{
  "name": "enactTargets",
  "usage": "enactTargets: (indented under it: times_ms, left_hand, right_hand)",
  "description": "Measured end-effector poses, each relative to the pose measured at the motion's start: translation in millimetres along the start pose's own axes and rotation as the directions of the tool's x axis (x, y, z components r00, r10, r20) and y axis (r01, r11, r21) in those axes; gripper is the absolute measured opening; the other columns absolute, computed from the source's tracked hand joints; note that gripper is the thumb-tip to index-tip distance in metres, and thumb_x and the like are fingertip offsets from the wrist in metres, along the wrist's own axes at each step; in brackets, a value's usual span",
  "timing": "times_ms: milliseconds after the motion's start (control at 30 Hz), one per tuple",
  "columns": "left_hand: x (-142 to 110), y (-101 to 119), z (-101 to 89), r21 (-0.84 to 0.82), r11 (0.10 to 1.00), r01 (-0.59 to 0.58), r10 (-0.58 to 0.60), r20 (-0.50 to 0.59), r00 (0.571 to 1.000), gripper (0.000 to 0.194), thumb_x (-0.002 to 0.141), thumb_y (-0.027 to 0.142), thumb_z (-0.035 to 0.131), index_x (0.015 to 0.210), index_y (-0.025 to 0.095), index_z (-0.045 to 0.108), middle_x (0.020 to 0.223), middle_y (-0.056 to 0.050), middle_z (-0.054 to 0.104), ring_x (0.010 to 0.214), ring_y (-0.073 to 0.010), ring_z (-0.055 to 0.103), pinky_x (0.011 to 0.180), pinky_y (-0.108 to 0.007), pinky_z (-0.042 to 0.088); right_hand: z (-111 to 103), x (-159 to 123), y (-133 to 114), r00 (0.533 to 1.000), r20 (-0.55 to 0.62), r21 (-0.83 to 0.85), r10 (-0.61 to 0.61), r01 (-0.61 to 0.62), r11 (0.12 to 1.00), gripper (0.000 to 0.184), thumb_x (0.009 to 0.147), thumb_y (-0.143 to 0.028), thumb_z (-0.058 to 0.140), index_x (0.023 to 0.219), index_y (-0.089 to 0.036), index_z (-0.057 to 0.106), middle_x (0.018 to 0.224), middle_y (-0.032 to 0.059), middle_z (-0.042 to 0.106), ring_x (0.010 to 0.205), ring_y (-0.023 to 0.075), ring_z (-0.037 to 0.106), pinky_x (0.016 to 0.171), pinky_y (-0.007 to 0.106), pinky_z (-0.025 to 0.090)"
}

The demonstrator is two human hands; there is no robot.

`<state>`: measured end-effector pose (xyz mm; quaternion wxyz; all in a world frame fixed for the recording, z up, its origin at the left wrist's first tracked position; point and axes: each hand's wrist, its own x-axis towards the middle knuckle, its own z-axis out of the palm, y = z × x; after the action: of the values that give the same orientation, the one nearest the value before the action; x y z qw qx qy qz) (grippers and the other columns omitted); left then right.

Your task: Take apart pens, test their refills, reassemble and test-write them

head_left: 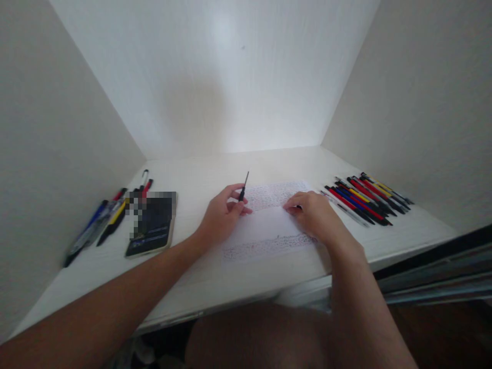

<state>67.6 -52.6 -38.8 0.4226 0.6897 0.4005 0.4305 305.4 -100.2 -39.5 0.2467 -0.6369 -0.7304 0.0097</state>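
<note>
My left hand is closed around a thin black pen, which stands tilted with its upper end pointing away from me. The hand rests at the left edge of a white sheet of paper covered with rows of small scribbles at its top and bottom. My right hand lies on the right part of the sheet with its fingers curled down; something dark shows under the fingertips, too small to name.
A row of several red, blue, black and yellow pens lies at the right of the white desk. A phone lies on the left, with more pens beside it against the left wall. Walls close in on three sides.
</note>
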Motion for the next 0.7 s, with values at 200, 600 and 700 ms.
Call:
enactTargets:
  times_ms: [200,600,700]
  left_hand:
    - [3,-12,1.7,-0.014,0.999,-0.045,0.045,0.024,0.999,0.041,0.087,0.004,0.05,0.126,0.015,0.055,0.095,-0.006,0.065,0.071,-0.0119,0.07,0.064,-0.022,0.058]
    - [6,-18,4.6,-0.051,0.996,-0.079,0.081,0.024,0.996,0.041,0.088,0.005,0.05,0.128,0.016,0.055,0.095,-0.006,0.065,0.071,-0.0136,0.071,0.066,-0.025,0.057]
    - [6,-20,5.4,-0.05,0.995,-0.084,0.085,0.022,0.996,0.041,0.088,0.005,0.05,0.127,0.017,0.055,0.095,-0.006,0.066,0.071,-0.0134,0.072,0.066,-0.025,0.057]
  right_hand:
    - [1,5,6,0.998,0.018,-0.067,0.059,-0.058,0.996,0.024,0.084,-0.015,0.058,0.096,-0.022,0.078,0.101,0.0075,0.076,0.092,0.0261,0.07,0.087,0.04,0.052]
    - [-2,5,24,0.998,0.042,-0.021,0.056,-0.056,0.998,0.024,0.084,-0.015,0.054,0.09,-0.021,0.077,0.092,0.0077,0.077,0.085,0.0268,0.071,0.082,0.039,0.053]
    - [-1,8,22,0.998,0.054,-0.052,0.026,-0.023,0.998,0.026,0.082,-0.013,0.052,0.089,-0.02,0.077,0.089,0.0082,0.077,0.079,0.0261,0.071,0.078,0.038,0.054]
